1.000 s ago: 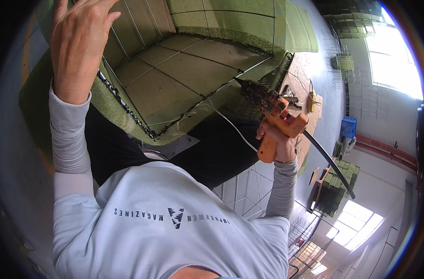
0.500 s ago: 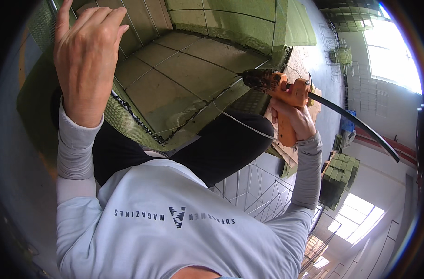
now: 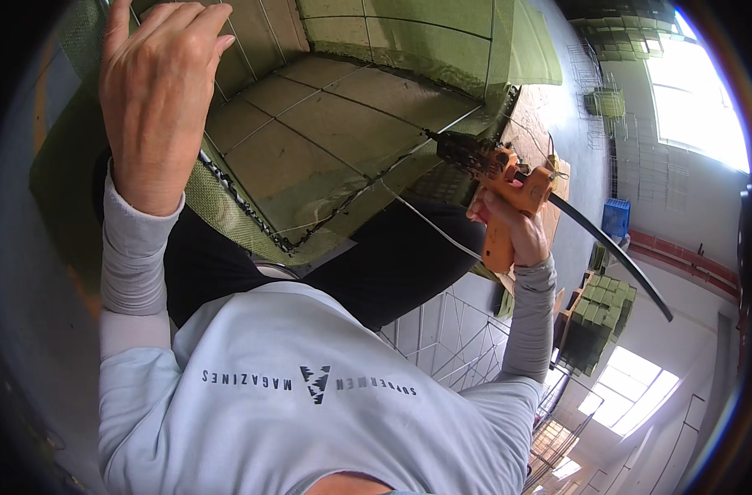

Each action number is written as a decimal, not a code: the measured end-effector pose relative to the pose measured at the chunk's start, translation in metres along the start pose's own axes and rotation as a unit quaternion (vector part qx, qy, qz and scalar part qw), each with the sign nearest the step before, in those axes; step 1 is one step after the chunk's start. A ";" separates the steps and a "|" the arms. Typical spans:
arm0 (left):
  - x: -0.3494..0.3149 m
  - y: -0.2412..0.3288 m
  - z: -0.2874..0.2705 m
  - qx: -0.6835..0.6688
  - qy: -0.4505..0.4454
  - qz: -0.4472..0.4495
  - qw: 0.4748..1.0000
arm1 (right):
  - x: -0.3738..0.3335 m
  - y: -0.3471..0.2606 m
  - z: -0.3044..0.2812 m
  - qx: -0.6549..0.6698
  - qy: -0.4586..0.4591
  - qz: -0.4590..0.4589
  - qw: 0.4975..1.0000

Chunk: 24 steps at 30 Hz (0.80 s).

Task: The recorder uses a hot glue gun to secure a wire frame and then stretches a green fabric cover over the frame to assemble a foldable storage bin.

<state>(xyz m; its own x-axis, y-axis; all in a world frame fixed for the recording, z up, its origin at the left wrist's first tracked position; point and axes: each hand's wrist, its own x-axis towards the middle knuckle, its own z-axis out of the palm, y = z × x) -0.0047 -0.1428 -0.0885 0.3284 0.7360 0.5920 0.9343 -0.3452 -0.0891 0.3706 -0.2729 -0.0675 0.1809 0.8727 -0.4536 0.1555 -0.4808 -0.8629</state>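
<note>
While I watch remotely, the right hand (image 3: pixel 520 231) wraps the orange glue gun (image 3: pixel 501 171), its nozzle (image 3: pixel 434 135) at the near wire edge of the green mesh-covered frame (image 3: pixel 213 202); contact I can't tell. The left hand (image 3: pixel 163 99) has its thumb spread from bent fingers, any grip unclear. I'd guide the nozzle close and squeeze evenly. Since half a second ago, the gun's rear and black glue stick (image 3: pixel 613 246) have dipped.
</note>
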 end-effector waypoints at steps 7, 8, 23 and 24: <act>-0.003 -0.003 0.001 0.008 0.005 0.004 1.000 | -0.017 0.003 -0.003 -0.040 0.034 0.022 0.998; -0.003 -0.003 0.002 0.007 0.006 0.005 1.000 | -0.017 0.006 -0.003 -0.053 0.034 -0.004 0.998; -0.003 -0.003 0.001 0.006 0.002 0.008 1.000 | -0.028 0.025 0.016 0.004 0.011 0.007 1.000; -0.004 -0.002 0.000 0.000 -0.002 0.002 1.000 | -0.026 0.028 0.014 0.005 0.011 0.007 1.000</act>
<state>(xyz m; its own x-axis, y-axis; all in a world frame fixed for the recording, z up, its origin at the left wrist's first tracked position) -0.0082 -0.1445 -0.0909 0.3323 0.7367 0.5890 0.9331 -0.3479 -0.0914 0.3569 -0.3082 -0.0825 0.2037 0.8639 -0.4605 0.1441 -0.4917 -0.8587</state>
